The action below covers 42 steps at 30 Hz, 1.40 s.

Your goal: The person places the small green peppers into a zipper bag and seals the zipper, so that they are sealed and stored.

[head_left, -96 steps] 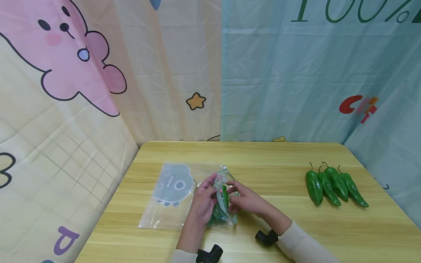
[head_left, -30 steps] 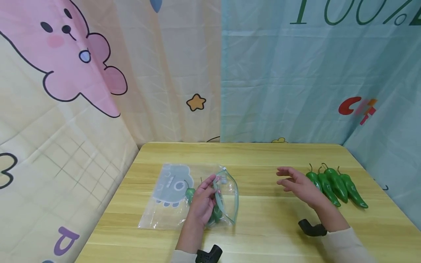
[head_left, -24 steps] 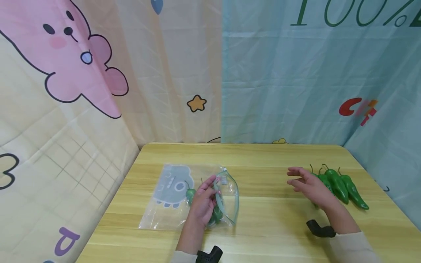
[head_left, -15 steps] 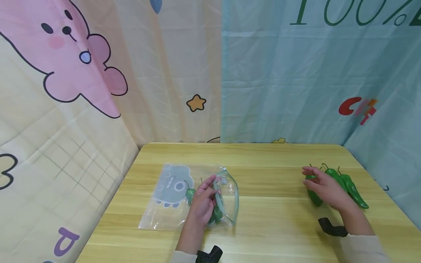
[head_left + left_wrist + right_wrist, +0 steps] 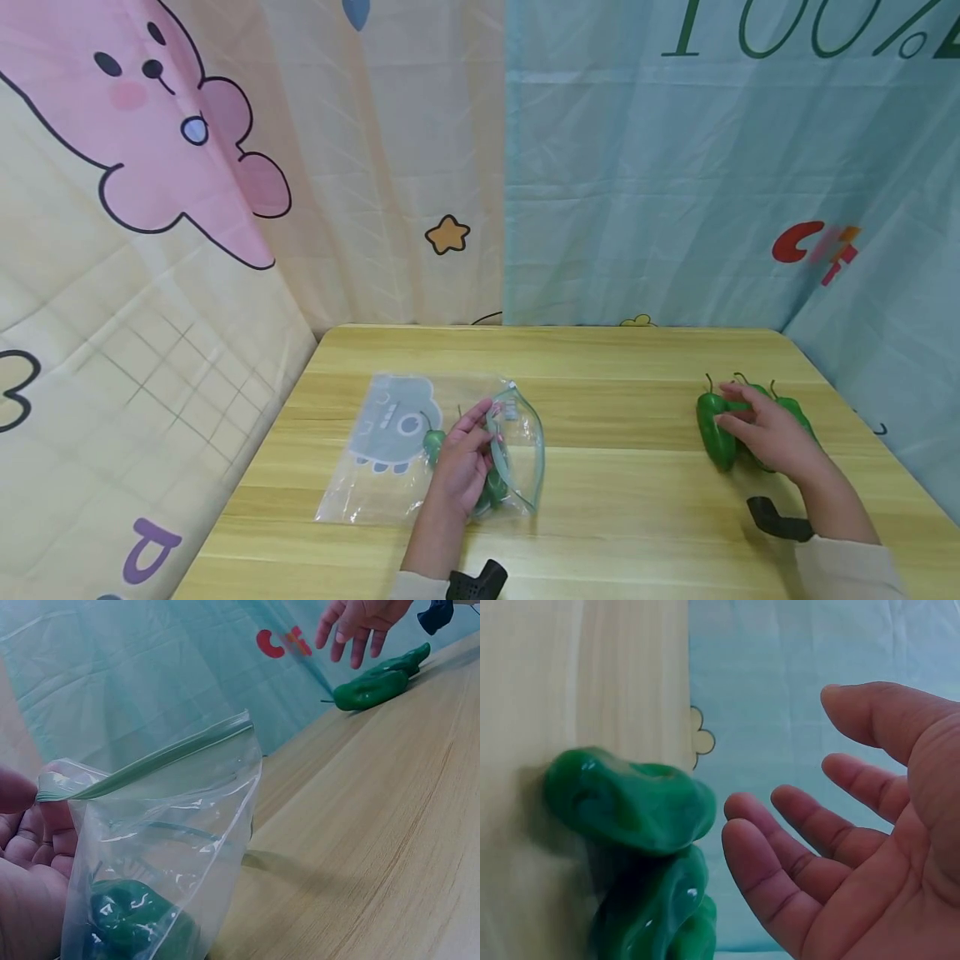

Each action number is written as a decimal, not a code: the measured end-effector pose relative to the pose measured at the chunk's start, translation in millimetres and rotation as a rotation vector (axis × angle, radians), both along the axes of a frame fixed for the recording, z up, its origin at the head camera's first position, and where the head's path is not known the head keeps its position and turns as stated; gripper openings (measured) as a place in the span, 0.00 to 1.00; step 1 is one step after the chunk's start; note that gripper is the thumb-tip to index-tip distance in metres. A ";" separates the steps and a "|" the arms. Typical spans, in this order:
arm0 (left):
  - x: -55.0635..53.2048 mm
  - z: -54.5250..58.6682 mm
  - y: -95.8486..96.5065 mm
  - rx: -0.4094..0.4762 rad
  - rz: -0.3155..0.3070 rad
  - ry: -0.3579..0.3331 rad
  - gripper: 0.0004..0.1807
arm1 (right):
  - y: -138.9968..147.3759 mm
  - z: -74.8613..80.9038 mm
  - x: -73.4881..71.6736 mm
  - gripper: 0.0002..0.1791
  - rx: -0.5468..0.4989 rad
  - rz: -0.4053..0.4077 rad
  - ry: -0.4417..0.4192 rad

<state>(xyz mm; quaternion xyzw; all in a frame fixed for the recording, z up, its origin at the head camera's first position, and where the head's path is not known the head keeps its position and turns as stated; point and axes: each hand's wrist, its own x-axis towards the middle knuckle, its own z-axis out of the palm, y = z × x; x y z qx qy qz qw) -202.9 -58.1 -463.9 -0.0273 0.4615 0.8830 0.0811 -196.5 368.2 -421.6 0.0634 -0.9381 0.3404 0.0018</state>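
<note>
A clear zip bag (image 5: 352, 496) with a printed grey figure lies on the table, its green-edged mouth standing apart on the right side. Green peppers (image 5: 433, 446) show through its plastic, partly hidden by my left hand (image 5: 461, 467). In the left wrist view, the thumb and fingers of that hand pinch the zip strip (image 5: 165, 756) at one end. Over at the right, my right hand (image 5: 772, 433) hovers above a row of several green peppers (image 5: 716, 437), covering part of them. The right wrist view shows its fingers (image 5: 769, 881) spread and apart from the peppers.
The wooden table (image 5: 600, 533) spans the space between the bag and the pepper row. Printed curtains (image 5: 390, 167) hang behind and beside it. Black wrist cameras (image 5: 480, 581) sit on both wrists.
My right hand has left the bag and moved right to the pepper row, uncovering the leftmost pepper in the last half second. My left hand has stayed at the bag's mouth.
</note>
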 end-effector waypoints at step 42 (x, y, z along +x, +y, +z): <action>-2.0 -0.3 0.0 0.011 0.010 -0.019 0.28 | -8.4 -22.1 -14.2 0.35 0.081 0.001 -0.003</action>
